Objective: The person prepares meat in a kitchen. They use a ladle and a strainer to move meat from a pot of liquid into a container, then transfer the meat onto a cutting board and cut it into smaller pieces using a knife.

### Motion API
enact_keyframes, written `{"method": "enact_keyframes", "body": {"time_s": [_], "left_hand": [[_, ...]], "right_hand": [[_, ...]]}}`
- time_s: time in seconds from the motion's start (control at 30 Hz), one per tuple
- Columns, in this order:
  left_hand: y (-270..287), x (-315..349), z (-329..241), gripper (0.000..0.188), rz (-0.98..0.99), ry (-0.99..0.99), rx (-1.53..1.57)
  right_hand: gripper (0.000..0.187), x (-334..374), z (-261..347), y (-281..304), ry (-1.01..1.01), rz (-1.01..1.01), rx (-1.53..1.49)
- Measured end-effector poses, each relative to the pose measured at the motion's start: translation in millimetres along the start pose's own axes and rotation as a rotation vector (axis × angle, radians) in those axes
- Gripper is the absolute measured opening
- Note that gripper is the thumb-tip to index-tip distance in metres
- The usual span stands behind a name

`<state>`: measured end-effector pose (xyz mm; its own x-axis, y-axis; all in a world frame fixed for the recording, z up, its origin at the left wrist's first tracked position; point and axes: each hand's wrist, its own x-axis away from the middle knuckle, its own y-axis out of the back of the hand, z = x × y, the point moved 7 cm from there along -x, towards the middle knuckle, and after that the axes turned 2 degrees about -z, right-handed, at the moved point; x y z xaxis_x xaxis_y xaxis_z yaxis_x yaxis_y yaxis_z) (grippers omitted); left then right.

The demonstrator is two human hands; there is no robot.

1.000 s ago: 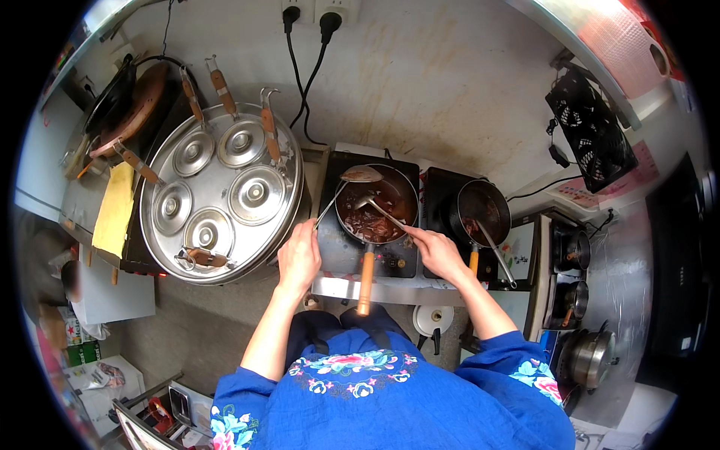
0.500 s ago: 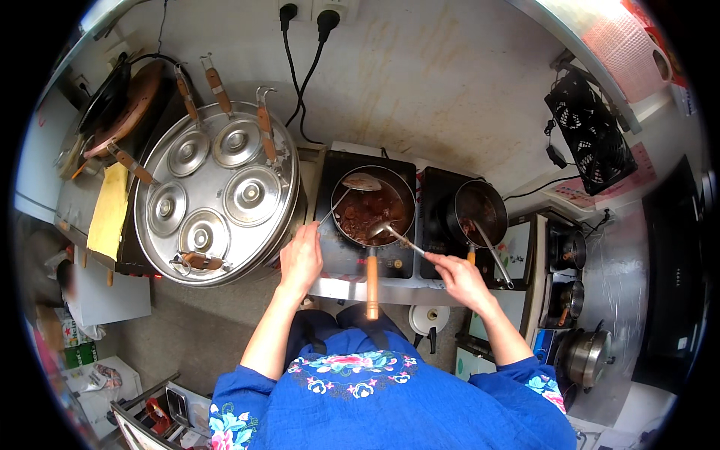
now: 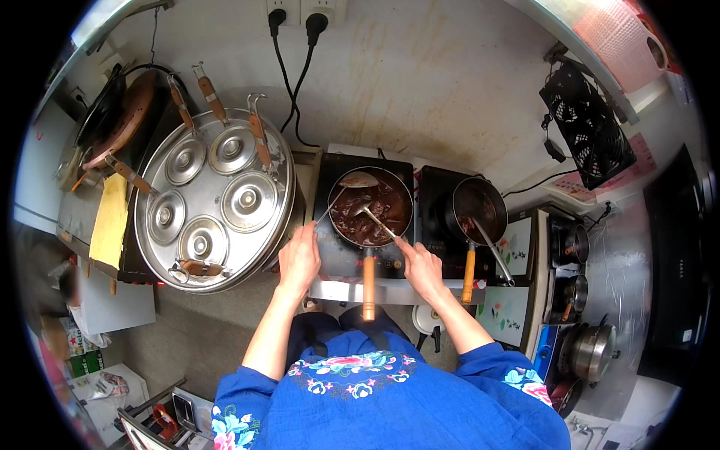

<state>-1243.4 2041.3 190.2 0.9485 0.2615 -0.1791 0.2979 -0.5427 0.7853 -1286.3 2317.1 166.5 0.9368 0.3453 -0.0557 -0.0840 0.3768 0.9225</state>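
My left hand [image 3: 301, 256] is closed round the handle of a skimmer [image 3: 358, 180], whose shallow head rests at the far left rim of a saucepan. In the saucepan [image 3: 369, 309], with its wooden handle toward me, is dark brown liquid with pieces of food [image 3: 375, 206]. My right hand [image 3: 422, 265] grips a metal ladle [image 3: 381, 223]. The ladle's bowl is partly sunk in the liquid near the middle of the pan. The saucepan sits on a black induction cooker [image 3: 327, 247].
To the right, a second saucepan [image 3: 469, 274] with a ladle [image 3: 495, 253] in it stands on another black cooker [image 3: 435, 225]. A large round steel steamer [image 3: 217, 176] with several small lids fills the left side. A yellow cloth [image 3: 111, 225] hangs beyond it. A black fan unit [image 3: 587, 127] is at right.
My right hand has moved left and inward, taking the ladle's bowl from the near side of the saucepan to its middle. My left hand and the skimmer stay nearly still.
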Motion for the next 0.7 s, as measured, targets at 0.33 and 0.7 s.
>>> {"method": "enact_keyframes", "body": {"time_s": [0.33, 0.7], "left_hand": [[8, 1, -4, 0.025, -0.091, -0.058, 0.028], [18, 0, -12, 0.024, -0.116, -0.085, 0.021]], "right_hand": [[0.034, -10, -34, 25, -0.274, 0.026, -0.612], [0.036, -46, 11, -42, -0.272, 0.043, -0.519]]}}
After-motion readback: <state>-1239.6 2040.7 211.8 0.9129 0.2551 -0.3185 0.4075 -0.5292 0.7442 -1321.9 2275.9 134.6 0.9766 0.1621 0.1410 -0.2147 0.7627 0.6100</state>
